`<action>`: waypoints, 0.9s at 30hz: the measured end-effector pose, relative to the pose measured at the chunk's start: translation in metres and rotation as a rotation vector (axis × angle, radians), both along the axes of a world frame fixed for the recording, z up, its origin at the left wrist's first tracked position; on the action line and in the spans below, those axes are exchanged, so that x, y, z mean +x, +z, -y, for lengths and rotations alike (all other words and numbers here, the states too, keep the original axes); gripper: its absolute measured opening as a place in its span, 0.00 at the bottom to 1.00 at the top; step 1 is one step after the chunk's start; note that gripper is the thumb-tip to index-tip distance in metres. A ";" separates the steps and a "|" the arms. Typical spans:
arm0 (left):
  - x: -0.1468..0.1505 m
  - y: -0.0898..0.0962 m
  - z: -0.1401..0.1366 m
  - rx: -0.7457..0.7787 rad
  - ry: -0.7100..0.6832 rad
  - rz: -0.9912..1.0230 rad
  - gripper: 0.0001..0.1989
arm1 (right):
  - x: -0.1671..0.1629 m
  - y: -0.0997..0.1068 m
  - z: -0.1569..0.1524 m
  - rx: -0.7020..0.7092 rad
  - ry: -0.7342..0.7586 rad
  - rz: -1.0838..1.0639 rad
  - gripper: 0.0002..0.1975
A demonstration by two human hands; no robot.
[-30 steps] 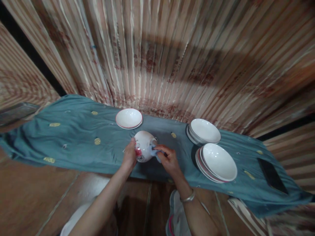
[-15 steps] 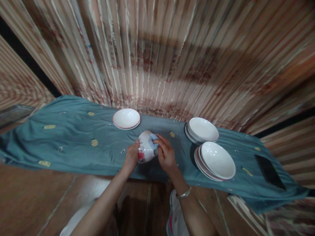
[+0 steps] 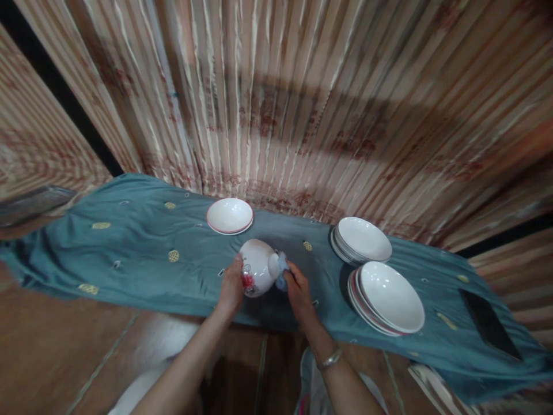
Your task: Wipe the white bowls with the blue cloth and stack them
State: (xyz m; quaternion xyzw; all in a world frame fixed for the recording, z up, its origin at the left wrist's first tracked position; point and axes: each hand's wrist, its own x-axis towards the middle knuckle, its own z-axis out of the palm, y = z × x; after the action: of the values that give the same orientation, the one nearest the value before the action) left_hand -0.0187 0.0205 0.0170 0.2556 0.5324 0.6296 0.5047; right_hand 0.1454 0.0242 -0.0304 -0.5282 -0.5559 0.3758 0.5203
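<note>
A white bowl with a red flower pattern (image 3: 259, 266) is tipped on its side above the cloth, its foot ring facing right. My left hand (image 3: 232, 282) grips it by the rim at its left side, fingers hidden behind it. My right hand (image 3: 298, 285) pinches a light blue cloth (image 3: 281, 272), which is against or right beside the foot of the bowl. Behind the bowl lies a shallow white dish with a red rim (image 3: 230, 215), seemingly with another under it.
A teal tablecloth (image 3: 142, 248) with yellow motifs covers the long narrow table. To the right stand two stacks, white dishes at the back (image 3: 364, 238) and red-rimmed ones in front (image 3: 391, 297). A black phone-like slab (image 3: 489, 323) lies far right. A pleated curtain (image 3: 276, 115) hangs behind.
My right hand with the blue cloth has moved from the bowl's outer side to its foot, which now shows. The bowl stays in my left hand. The whole view has shifted slightly.
</note>
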 end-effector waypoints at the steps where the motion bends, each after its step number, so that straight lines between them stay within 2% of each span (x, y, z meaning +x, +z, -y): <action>1: 0.001 0.000 -0.001 -0.017 0.020 0.023 0.28 | -0.004 -0.003 0.005 -0.015 -0.004 0.013 0.19; 4: 0.004 0.002 -0.001 -0.055 0.061 0.091 0.35 | -0.018 -0.010 0.018 -0.030 -0.040 0.067 0.25; 6: 0.007 0.005 -0.002 -0.066 0.067 0.168 0.35 | -0.027 -0.015 0.028 -0.023 -0.040 0.065 0.28; 9: 0.009 0.010 -0.003 -0.091 0.068 0.289 0.28 | -0.039 -0.023 0.044 -0.026 -0.035 0.084 0.32; 12: 0.010 0.015 -0.003 -0.136 0.075 0.371 0.19 | -0.046 -0.028 0.063 -0.014 -0.005 0.196 0.35; 14: 0.011 0.017 -0.002 -0.143 0.072 0.388 0.17 | -0.049 -0.030 0.073 0.028 0.019 0.282 0.35; 18: 0.011 0.017 0.002 -0.088 0.022 0.342 0.18 | -0.048 -0.031 0.081 0.136 0.035 0.426 0.35; 23: 0.011 0.012 0.008 -0.036 0.015 0.185 0.23 | -0.038 -0.023 0.070 0.232 0.060 0.571 0.33; 27: 0.012 0.012 0.014 0.039 -0.049 0.026 0.17 | -0.027 -0.006 0.057 0.281 0.081 0.627 0.29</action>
State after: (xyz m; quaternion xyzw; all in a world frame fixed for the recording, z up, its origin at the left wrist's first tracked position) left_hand -0.0072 0.0065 0.0293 0.2704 0.5070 0.6305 0.5218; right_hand 0.1180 -0.0331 -0.0359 -0.5186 -0.7557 0.1351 0.3764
